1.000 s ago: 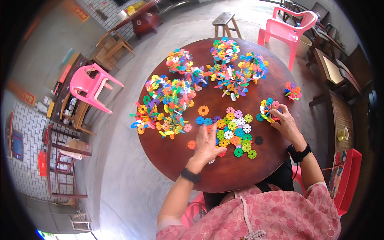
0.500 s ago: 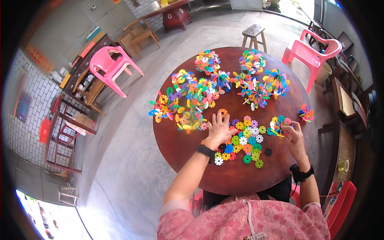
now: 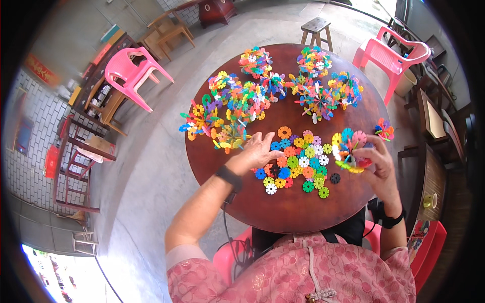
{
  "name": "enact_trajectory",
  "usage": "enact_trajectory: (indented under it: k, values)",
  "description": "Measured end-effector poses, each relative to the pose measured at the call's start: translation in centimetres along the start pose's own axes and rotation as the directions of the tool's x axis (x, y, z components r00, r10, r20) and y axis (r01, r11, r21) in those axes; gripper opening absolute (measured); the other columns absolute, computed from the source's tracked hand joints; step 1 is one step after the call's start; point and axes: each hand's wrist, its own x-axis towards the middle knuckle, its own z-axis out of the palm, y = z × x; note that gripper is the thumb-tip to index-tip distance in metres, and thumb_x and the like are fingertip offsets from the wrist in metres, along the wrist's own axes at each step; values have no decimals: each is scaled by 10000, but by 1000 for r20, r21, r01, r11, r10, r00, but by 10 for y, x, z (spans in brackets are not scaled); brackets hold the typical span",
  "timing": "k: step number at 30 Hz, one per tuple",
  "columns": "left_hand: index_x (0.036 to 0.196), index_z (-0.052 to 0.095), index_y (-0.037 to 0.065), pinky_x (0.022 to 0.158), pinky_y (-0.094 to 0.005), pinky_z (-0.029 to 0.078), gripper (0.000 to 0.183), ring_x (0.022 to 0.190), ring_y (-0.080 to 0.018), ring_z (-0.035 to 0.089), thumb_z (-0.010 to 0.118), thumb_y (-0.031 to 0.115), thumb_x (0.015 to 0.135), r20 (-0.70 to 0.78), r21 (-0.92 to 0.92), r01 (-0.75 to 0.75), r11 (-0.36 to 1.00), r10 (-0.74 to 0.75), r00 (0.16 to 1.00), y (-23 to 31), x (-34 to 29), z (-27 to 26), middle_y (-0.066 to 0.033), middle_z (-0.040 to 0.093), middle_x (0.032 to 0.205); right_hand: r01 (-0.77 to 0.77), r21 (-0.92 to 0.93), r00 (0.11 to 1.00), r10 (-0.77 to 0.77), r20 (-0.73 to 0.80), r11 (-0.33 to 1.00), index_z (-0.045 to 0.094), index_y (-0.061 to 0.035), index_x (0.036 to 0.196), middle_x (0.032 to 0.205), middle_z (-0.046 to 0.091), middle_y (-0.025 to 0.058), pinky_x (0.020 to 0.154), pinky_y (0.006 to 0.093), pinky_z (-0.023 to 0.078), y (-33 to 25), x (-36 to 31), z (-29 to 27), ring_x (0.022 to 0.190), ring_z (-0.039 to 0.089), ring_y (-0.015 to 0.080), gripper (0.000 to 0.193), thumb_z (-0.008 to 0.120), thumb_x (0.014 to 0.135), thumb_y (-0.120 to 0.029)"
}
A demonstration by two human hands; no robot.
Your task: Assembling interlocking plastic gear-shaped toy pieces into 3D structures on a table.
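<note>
Raised over the right side of the round brown table [image 3: 298,214], a ring-shaped cluster of interlocked notched plastic discs [image 3: 346,135] is gripped in the fingers of my right hand [image 3: 381,164]. My left hand [image 3: 255,153] is at the left edge of a spread of loose flower-shaped discs [image 3: 303,162] in many colours. Its fingers are apart, with nothing seen in them. A black disc [image 3: 335,178] lies at the spread's right edge. Beyond my left hand stands a yellowish disc ball [image 3: 230,136]. A small disc cluster [image 3: 385,129] sits at the table's right edge.
Several finished-looking disc balls [image 3: 247,98] crowd the table's far left, and more disc balls [image 3: 321,98] its far right. Pink plastic chairs [image 3: 130,74] and a wooden stool [image 3: 316,30] stand around it. A side counter with a green cup [image 3: 430,201] is at right.
My right hand has lifted the disc cluster up from the table and nearer. My left hand has drawn back leftward, uncovering discs beneath it. The whole view has shifted slightly.
</note>
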Motion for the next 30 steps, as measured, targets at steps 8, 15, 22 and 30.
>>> enact_trajectory:
  k: [8,15,22,30]
  values:
    - [1434,302,28,1033,-382,377,715,1279,-358,432,598,412,908,259,-196,-47,980,98,961,9,-6,-73,-274,445,1347,134,-5,991,-134,0,991,649,17,1036,1100,602,90,994,329,357,-47,39,-57,1208,450,227,417,704,681,-196]
    - [1375,431,35,949,-293,417,577,1115,-170,511,619,326,914,381,-425,-19,905,198,903,63,-50,-161,-92,544,1185,101,54,995,-102,16,993,640,31,1066,1180,539,126,971,312,378,-27,23,-51,1213,457,212,503,746,734,-332]
    - [1338,506,107,901,-269,444,483,1076,-131,562,578,334,918,120,-435,-88,896,155,981,80,-88,-246,-63,621,1142,15,129,1000,-13,-18,992,642,24,1050,1281,443,135,909,275,420,-31,11,-54,1096,528,168,454,738,721,-273]
    - [1333,417,5,757,-285,569,442,955,-201,665,553,199,959,-85,-453,-27,891,-13,996,49,-129,-353,-149,639,1137,17,-29,1000,-17,-20,999,631,9,1091,1291,486,141,1005,345,370,-11,-9,-82,1211,492,253,529,709,747,-385]
